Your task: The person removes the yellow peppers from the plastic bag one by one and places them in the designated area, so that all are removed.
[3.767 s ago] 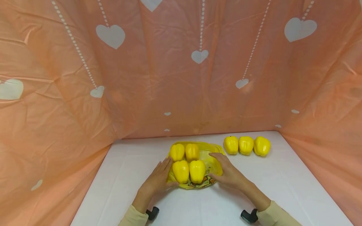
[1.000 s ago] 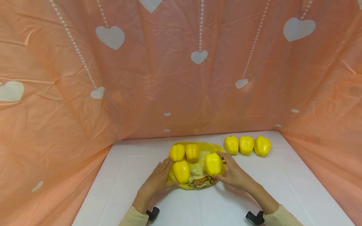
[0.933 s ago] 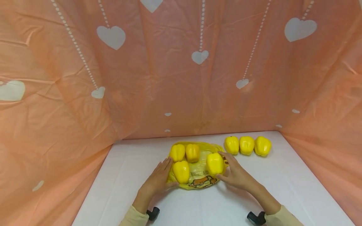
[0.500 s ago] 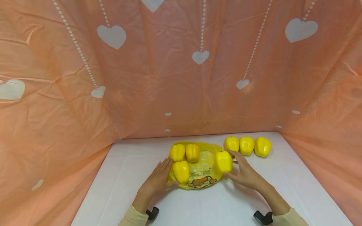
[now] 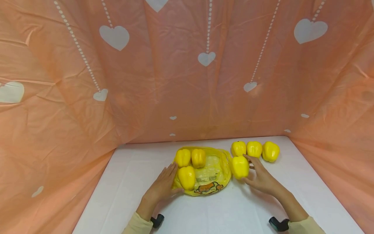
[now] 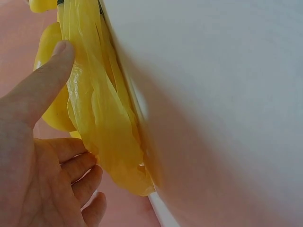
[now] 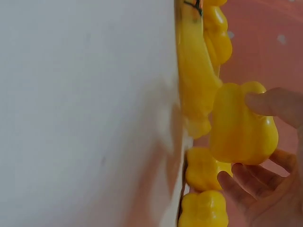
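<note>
Toward the far edge of the white bench (image 5: 204,211), the right hand (image 5: 259,177) grips a glossy, blocky yellow bell pepper (image 5: 240,167) beside the yellow plastic bag (image 5: 225,169); the left hand (image 5: 163,183), relaxed, flanks its opposite side.

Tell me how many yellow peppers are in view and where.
7. Three on the yellow bag: back-left pepper, back-right pepper, front pepper. One held pepper in the right hand. Three in the far-right row: left pepper, middle pepper, end pepper. None seems hidden.
</note>
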Demonstrator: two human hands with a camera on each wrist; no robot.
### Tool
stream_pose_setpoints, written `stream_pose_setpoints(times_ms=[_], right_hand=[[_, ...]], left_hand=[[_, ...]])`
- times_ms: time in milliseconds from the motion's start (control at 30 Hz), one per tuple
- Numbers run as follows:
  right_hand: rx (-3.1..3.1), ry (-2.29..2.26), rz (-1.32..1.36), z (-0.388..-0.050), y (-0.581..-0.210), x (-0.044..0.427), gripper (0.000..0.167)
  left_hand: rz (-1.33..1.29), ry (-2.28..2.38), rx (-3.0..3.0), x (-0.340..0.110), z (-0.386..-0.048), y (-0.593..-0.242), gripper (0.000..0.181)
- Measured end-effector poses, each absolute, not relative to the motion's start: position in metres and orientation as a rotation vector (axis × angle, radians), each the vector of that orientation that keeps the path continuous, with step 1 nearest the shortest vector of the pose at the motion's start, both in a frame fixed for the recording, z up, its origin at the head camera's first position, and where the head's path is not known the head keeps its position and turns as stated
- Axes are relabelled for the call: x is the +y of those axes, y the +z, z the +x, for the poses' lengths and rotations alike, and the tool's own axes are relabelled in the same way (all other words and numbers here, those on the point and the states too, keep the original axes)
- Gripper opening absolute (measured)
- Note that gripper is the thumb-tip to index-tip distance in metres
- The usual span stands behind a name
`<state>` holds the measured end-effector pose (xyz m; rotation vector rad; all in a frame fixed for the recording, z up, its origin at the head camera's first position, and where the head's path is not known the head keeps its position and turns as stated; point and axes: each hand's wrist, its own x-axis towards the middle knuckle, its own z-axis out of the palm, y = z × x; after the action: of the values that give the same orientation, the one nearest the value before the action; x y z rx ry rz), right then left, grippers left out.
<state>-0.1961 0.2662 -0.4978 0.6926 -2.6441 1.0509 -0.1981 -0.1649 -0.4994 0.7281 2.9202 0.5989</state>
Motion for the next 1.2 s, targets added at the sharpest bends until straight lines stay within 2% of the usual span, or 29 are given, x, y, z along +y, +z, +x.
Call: stream_pose_setpoints(times_ms=[1200], right_hand=[[-2.765,1.165,0.588,-0.205,-0.509,0.287,0.088]], left_hand=[[0.736,0.574,2.922,-0.165,-0.202,-0.506,0.104]])
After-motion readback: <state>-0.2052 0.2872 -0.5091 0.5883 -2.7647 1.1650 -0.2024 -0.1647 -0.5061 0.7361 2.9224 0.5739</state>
